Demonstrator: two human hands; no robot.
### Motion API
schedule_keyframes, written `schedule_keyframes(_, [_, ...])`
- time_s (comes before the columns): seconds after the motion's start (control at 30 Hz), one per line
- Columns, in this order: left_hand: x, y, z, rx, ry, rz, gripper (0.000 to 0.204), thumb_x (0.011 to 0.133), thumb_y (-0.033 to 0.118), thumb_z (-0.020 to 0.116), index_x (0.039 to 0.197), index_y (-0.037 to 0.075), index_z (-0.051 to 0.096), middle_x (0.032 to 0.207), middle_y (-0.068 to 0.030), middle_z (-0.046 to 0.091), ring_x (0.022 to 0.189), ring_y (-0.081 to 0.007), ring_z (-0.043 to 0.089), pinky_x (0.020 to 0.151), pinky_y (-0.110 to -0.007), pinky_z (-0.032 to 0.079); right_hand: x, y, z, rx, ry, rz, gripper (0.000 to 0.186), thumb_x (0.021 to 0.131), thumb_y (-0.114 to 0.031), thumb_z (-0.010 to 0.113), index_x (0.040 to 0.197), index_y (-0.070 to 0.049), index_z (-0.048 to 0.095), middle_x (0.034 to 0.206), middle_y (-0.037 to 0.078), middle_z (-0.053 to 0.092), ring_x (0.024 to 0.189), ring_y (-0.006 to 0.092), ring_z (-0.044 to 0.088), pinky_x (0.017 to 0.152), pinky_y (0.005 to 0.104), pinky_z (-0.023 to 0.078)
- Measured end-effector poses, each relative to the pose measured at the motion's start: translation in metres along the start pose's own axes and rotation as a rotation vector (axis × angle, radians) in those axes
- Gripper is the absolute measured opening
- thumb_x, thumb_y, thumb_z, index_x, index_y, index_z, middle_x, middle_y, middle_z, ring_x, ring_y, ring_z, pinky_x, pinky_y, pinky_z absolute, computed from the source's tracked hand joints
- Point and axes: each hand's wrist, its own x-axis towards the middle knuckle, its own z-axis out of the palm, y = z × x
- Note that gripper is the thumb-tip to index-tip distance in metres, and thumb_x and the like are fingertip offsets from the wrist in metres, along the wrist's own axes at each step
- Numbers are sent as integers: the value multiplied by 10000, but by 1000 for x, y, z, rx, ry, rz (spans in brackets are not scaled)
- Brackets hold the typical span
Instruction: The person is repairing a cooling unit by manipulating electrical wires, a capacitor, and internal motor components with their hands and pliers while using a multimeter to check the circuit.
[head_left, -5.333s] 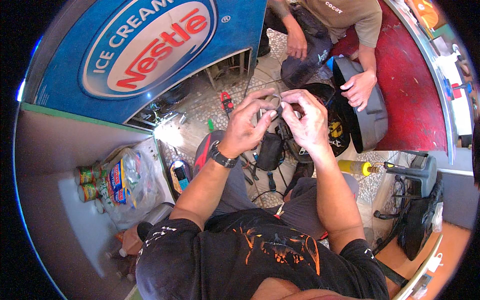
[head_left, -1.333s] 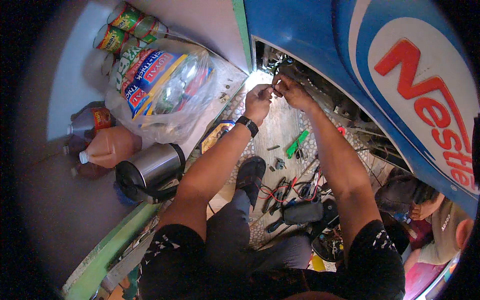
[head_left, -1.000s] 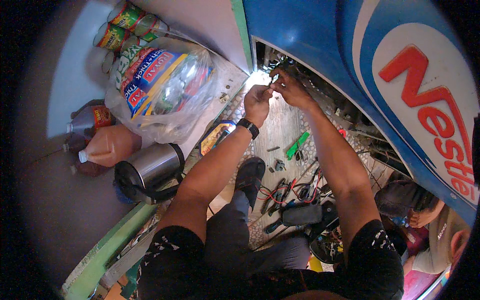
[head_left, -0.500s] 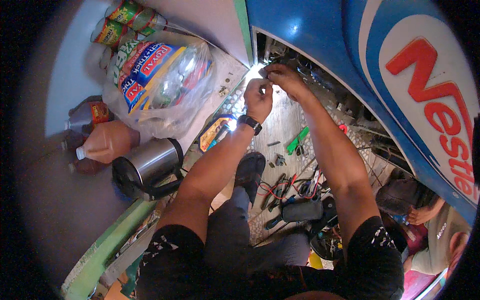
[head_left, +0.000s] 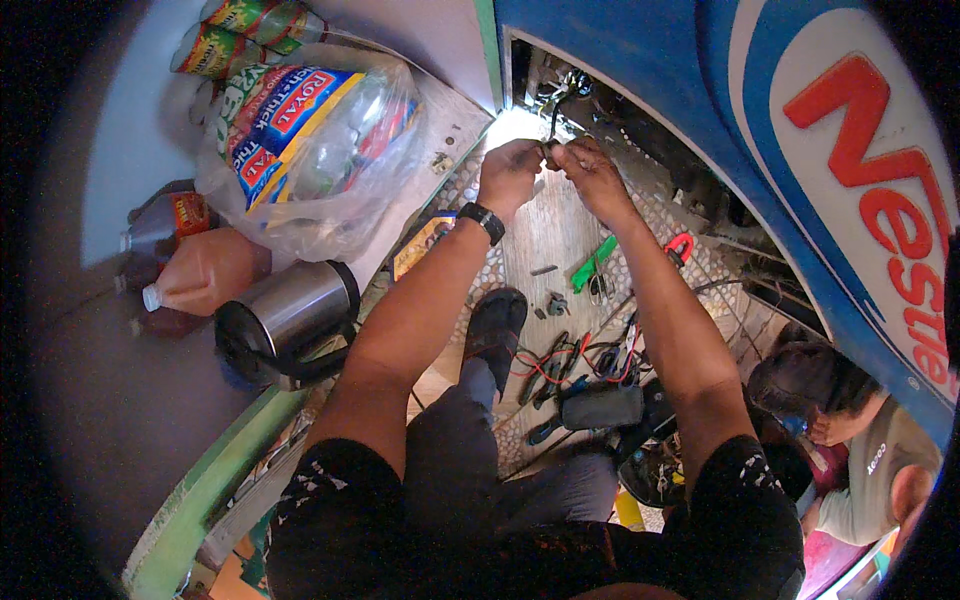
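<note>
My left hand and my right hand meet at the open lower compartment of a blue freezer cabinet. Their fingers pinch a small dark piece, too small to name, joined to a dark wire that runs up among metal parts inside the opening. Bright light falls on the floor behind my fingers. Below them lie a green tool, a red clamp tool, loose small pieces, red leads with pliers and a black pouch.
On the left ledge are several cans, a bulging plastic bag, plastic bottles and a steel kettle. A co-worker is at lower right. My sandalled foot is on the floor below.
Since about five seconds ago I have turned toward the freezer opening. Over the last half second my hands have shifted slightly, bringing the wire above my fingertips into view.
</note>
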Motion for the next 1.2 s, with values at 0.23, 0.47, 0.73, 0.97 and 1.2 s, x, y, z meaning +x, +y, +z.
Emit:
schedule_keyframes(0.23, [15,-2,-23,-163,-275,-249,252,895,130,664,1108,1,699,850,-20,653,661,-93,510,597,-237,423,-3,29,-13,-337,-190,-283,250,929,-254,645,1031,-33,700,1107,117,590,1052,276,581,958,380,453])
schedule_keyframes(0.47, [12,19,-5,22,-199,-97,203,896,194,705,1053,65,688,917,-16,656,772,-105,546,684,-274,463,19,69,-2,-270,-97,-325,273,907,-165,669,1126,-8,627,1137,127,618,1078,271,620,936,397,492])
schedule_keyframes(0.73, [-1,-2,8,517,238,671,146,883,93,656,1006,15,675,898,-135,593,776,-290,613,698,-367,501,25,9,24,-137,182,-17,409,873,-47,643,1240,-43,461,1026,144,678,906,278,704,785,389,555])
schedule_keyframes(0.97, [-13,0,2,476,237,593,116,863,43,641,966,-8,626,868,-149,601,747,-302,608,653,-380,500,58,16,16,180,-176,65,488,849,-105,685,1310,-45,535,1110,77,681,941,163,642,836,307,518])
schedule_keyframes(1.2, [5,0,-6,449,134,294,148,917,107,611,973,-29,631,867,-174,667,819,-264,667,686,-361,499,29,-13,-9,213,-123,214,669,814,-476,735,1203,54,612,1206,134,639,1125,229,602,952,375,474])
